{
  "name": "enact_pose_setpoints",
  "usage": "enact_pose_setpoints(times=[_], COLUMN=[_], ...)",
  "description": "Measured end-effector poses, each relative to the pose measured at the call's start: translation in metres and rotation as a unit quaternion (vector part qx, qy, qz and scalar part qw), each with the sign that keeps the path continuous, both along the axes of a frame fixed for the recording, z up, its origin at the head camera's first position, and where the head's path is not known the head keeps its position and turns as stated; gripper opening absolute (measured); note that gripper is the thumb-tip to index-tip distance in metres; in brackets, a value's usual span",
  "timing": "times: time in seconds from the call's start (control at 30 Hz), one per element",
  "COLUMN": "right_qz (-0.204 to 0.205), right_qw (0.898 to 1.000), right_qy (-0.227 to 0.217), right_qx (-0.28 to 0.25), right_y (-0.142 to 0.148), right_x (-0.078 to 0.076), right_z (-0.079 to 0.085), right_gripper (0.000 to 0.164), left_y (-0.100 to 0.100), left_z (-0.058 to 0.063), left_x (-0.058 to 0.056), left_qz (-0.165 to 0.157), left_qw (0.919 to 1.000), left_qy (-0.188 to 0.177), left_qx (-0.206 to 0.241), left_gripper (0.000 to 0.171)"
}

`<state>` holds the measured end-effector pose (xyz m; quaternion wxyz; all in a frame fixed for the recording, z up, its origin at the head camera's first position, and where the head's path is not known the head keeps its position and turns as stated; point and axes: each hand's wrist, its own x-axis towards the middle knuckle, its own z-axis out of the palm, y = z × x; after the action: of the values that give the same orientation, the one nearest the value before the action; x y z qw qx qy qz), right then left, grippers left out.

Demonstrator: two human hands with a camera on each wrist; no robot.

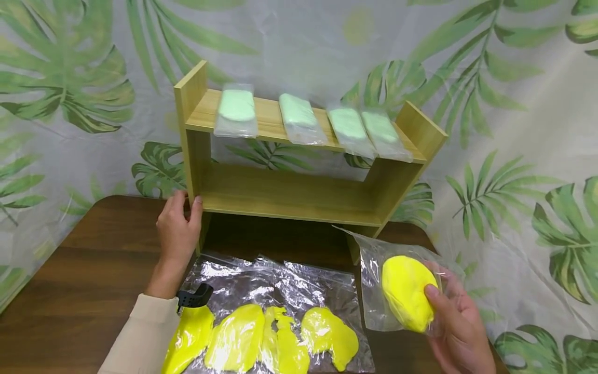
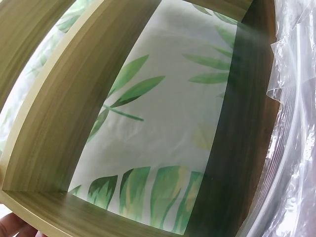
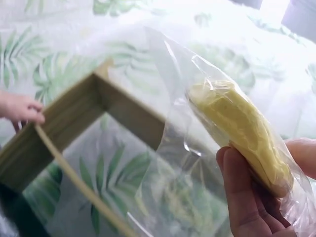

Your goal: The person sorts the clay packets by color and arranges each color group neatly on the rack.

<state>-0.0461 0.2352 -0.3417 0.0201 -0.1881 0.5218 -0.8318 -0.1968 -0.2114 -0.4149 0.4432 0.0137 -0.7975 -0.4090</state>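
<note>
My left hand (image 1: 179,223) grips the left side panel of a small wooden shelf (image 1: 289,195); its thumb lies on the front edge. In the left wrist view only some fingertips (image 2: 15,228) show past the panel. Off the shelf's right front, my right hand (image 1: 460,317) pinches a clear plastic bag with a lump of yellow clay (image 1: 407,293) inside. The right wrist view shows the thick clay lump (image 3: 242,133) between thumb and fingers, while the bag's loose end sticks out beyond it.
Several bags of pale green clay (image 1: 237,106) lie along the top board, their ends hanging over its front edge. Clear bags with flattened yellow clay (image 1: 235,337) cover the dark wooden table (image 1: 75,270) before the shelf. A leaf-patterned cloth (image 1: 299,41) hangs behind.
</note>
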Motion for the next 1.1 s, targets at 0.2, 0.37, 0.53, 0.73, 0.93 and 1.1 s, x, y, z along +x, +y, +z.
enact_pose_setpoints(times=[0.2,0.37,0.53,0.73,0.93,1.1], right_qz=[-0.015,0.014,0.024,0.019,0.036,0.018], right_qw=[1.0,0.999,0.998,0.997,0.998,0.997], right_qy=[0.014,0.039,0.051,0.061,0.043,0.01], right_qx=[0.003,-0.023,-0.011,0.043,0.041,0.073], right_y=[-0.019,-0.032,-0.045,-0.057,-0.06,-0.061], right_x=[-0.011,-0.027,-0.04,-0.057,-0.081,-0.098], right_z=[0.027,0.039,0.05,0.055,0.051,0.043], right_gripper=[0.039,0.038,0.037,0.035,0.036,0.037], left_y=[0.0,0.001,0.001,0.002,0.001,0.001], left_z=[0.0,0.002,0.003,0.002,0.001,0.002], left_x=[0.001,0.004,0.004,0.003,0.002,0.002], left_qz=[-0.001,0.001,0.001,0.0,0.0,0.001], left_qw=[1.0,1.0,1.0,1.0,1.0,1.0], left_qy=[0.006,0.003,0.0,0.0,-0.004,-0.002], left_qx=[-0.002,0.002,0.003,0.001,0.006,0.003], left_gripper=[0.026,0.025,0.026,0.027,0.027,0.026])
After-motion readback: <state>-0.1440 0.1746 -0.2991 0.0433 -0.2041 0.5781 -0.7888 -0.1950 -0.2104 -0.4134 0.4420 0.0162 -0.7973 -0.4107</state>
